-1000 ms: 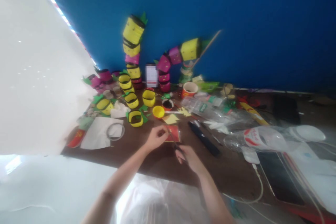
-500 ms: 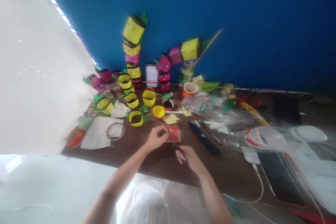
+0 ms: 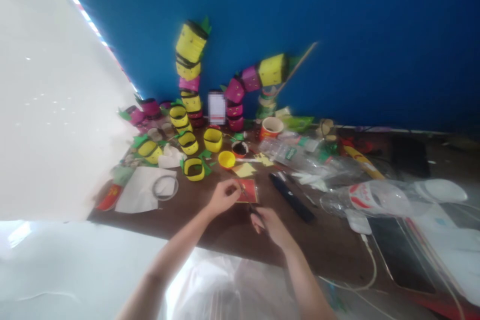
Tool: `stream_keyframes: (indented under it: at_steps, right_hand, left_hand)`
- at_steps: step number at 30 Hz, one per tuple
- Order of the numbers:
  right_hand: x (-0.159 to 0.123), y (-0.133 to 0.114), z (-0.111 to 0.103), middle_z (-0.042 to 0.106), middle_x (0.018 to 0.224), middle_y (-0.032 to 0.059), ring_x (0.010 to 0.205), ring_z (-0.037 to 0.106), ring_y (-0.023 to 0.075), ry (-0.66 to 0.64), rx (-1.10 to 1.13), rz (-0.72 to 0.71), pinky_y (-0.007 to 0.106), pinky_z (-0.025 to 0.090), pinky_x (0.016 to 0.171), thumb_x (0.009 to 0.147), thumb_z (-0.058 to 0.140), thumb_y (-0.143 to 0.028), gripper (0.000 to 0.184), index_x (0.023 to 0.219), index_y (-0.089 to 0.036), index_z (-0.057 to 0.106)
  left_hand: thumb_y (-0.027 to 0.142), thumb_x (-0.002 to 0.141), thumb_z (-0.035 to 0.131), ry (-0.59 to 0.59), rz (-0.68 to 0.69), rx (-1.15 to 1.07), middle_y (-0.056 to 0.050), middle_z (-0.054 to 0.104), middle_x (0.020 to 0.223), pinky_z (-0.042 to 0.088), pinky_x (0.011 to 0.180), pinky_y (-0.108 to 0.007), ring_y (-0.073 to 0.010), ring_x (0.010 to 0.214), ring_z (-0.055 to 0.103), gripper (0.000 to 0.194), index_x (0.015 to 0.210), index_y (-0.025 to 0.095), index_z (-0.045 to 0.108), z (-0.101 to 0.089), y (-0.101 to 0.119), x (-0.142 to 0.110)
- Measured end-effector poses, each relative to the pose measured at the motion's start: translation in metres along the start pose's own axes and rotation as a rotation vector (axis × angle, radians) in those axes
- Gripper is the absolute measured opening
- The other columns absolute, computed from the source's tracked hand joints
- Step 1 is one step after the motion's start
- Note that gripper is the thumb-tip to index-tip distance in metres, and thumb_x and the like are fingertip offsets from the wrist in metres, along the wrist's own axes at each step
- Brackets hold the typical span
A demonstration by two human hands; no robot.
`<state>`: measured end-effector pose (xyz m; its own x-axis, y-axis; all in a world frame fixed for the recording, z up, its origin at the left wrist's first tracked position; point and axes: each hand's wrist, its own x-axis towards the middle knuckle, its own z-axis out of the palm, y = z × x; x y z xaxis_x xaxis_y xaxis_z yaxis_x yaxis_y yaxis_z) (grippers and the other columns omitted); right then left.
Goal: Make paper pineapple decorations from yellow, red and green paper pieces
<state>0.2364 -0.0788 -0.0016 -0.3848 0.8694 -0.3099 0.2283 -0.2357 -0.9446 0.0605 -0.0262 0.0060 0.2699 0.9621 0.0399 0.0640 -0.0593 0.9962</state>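
Laid flat on the brown surface (image 3: 230,236), in from the front edge and roughly midway along it: a red card (image 3: 252,186) with a pale border. At the card's left side, a left hand (image 3: 223,197), thumb and forefinger brought together at the tips — too blurred to tell of any grip on the card or on something small. Nearer the front edge, just below the card's right half, a right hand (image 3: 268,222), fingers curled round the handle of a dark tool (image 3: 252,207), apparently scissors, with a thin pointed end reaching up over the card.

Right of this hand, slanting toward the front edge: a long black object (image 3: 291,198). Beyond the card, toward the back edge: scraps of yellow paper (image 3: 244,170), a small yellow cup (image 3: 227,160) and several yellow pots (image 3: 213,141). Along the back edge, against a blue wall (image 3: 360,40), two curving columns of yellow and magenta segments (image 3: 190,45). By the front left corner, a white sheet (image 3: 131,190) under a clear ring (image 3: 154,188). Toward the right end, a clear bottle (image 3: 388,197) on its side — and, nearer the front edge, a dark-screened phone (image 3: 403,255).
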Motion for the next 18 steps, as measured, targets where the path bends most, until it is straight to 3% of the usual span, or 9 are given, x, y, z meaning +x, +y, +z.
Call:
stream_keyframes:
  at_steps: [18]
  right_hand:
    - [-0.0010,-0.0058,0.0005,0.046,0.044,-0.0027,0.045,0.042,0.0090,0.009,0.001,0.004,0.022,0.032,0.050,0.079,0.050,-0.039,0.038,0.048,-0.018,0.044]
  left_hand:
    - [0.016,0.073,0.051,0.004,0.006,-0.024,0.000,0.053,0.064,0.038,0.060,-0.019,-0.0089,0.060,0.048,0.010,0.063,0.013,0.052,0.0003,-0.0019,0.0002]
